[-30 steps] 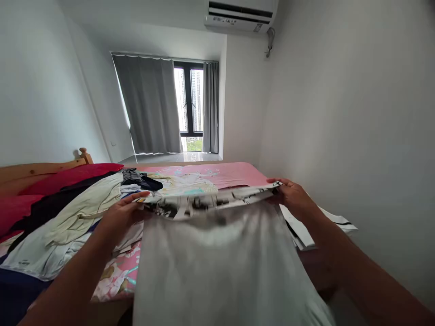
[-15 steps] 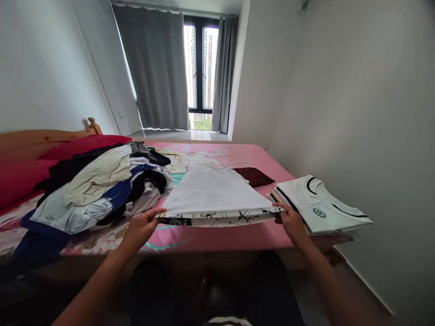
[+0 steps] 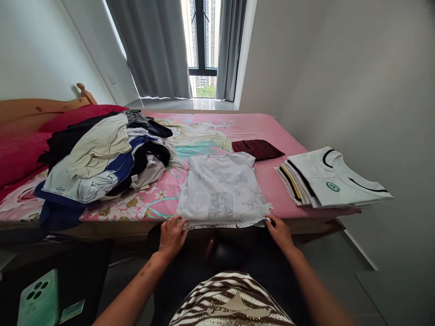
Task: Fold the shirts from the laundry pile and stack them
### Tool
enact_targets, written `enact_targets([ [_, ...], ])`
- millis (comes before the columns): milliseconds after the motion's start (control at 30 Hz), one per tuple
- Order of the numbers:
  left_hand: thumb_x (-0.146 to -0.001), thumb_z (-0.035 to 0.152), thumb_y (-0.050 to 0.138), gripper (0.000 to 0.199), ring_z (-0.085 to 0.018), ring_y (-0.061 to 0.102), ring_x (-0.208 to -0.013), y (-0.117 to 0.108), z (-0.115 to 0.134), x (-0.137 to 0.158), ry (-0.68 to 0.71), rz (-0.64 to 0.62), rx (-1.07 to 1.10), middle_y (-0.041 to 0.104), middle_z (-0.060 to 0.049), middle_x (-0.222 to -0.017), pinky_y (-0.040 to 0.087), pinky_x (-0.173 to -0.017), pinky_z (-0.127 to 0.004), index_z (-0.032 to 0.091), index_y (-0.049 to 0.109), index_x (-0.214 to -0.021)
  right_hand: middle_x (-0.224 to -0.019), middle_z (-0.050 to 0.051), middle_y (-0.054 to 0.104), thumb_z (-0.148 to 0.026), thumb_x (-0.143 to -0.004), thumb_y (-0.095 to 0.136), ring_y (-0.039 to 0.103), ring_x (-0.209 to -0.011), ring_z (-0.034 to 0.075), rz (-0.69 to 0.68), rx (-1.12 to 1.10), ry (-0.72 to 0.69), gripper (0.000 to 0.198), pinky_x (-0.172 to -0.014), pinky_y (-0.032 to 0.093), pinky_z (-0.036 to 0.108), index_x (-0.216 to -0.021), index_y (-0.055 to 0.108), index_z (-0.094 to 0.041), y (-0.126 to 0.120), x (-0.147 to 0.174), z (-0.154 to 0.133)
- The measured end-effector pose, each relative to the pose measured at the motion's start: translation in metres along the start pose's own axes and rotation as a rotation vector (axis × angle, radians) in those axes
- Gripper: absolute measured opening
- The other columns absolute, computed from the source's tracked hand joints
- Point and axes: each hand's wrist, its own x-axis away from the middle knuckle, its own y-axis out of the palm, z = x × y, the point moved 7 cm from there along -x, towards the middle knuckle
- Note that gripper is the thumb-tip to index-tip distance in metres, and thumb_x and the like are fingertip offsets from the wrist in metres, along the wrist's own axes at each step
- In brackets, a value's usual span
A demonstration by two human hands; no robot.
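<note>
Left hand (image 3: 173, 235) and right hand (image 3: 279, 232) pinch the white T-shirt (image 3: 220, 190) by its hem at the bed's (image 3: 268, 127) near edge; clothes pile (image 3: 102, 149) ten o'clock, folded shirts (image 3: 336, 179) three, window (image 3: 201, 36) twelve.

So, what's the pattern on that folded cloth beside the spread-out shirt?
The folded cloth is dark red plaid, best seen in the head view.

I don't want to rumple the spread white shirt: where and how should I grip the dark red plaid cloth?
Probably take the plaid cloth by its right end, coming from the right, pinching top and underside: it lies folded flat and that end sits free, while a sleeve of the white shirt lies near its left part.
</note>
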Motion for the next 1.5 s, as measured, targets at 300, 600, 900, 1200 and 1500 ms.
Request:
enact_targets([
  [300,-0.076,0.027,0.062,0.045,-0.029,0.047,-0.115,0.038,0.125,-0.018,0.354,-0.012,0.212,0.054,-0.012,-0.125,0.033,-0.097,-0.046,0.023,0.054,-0.121,-0.092,0.012,0.065,-0.052,-0.084,0.042,0.054,-0.091,0.024,0.252,-0.034,-0.068,0.046,-0.084,0.042,0.038,-0.088,0.069,-0.015,-0.014,-0.007,-0.004],
  [600,-0.089,0.028,0.047,0.017,-0.020,0.056,-0.089,0.036,0.100,-0.056,0.175,-0.047,0.253,0.064,-0.005,-0.092,0.039,-0.081,-0.036,0.021,0.060,-0.097,-0.093,0.009,0.065,-0.040,-0.087,0.045,0.054,-0.091,0.023,0.423,0.017,-0.177,0.031,-0.087,0.039,0.038,-0.091,0.065,-0.017,-0.032,0.008,-0.024],
  [900,-0.082,0.020,0.055,0.020,-0.022,0.053,-0.100,0.043,0.122,-0.042,0.305,-0.099,0.318,0.060,-0.006,-0.106,0.040,-0.086,-0.038,0.022,0.058,-0.102,-0.109,0.008,0.058,-0.011,-0.075,0.048,0.047,-0.108,0.024,0.280,0.215,-0.392,0.030,-0.096,0.032,0.040,-0.102,0.058,-0.020,0.004,0.033,-0.082],
  [1200,-0.080,0.013,0.054,0.020,-0.021,0.055,-0.098,0.040,0.112,-0.040,0.214,0.000,0.412,0.063,-0.005,-0.100,0.040,-0.087,-0.038,0.022,0.060,-0.098,-0.088,0.007,0.060,-0.022,-0.073,0.061,0.051,-0.095,0.024,-0.193,-0.311,-0.110,0.008,-0.087,0.036,0.037,-0.080,0.062,-0.020,0.096,0.042,-0.080],
  [1500,-0.084,0.013,0.049,0.017,-0.019,0.058,-0.093,0.038,0.102,-0.018,0.147,0.008,0.528,0.065,-0.004,-0.093,0.041,-0.082,-0.034,0.022,0.061,-0.091,-0.073,-0.002,0.060,-0.038,-0.078,0.060,0.055,-0.055,0.009,-0.429,-1.118,0.757,0.019,-0.052,0.041,0.022,-0.085,0.052,-0.022,0.161,0.062,-0.068],
])
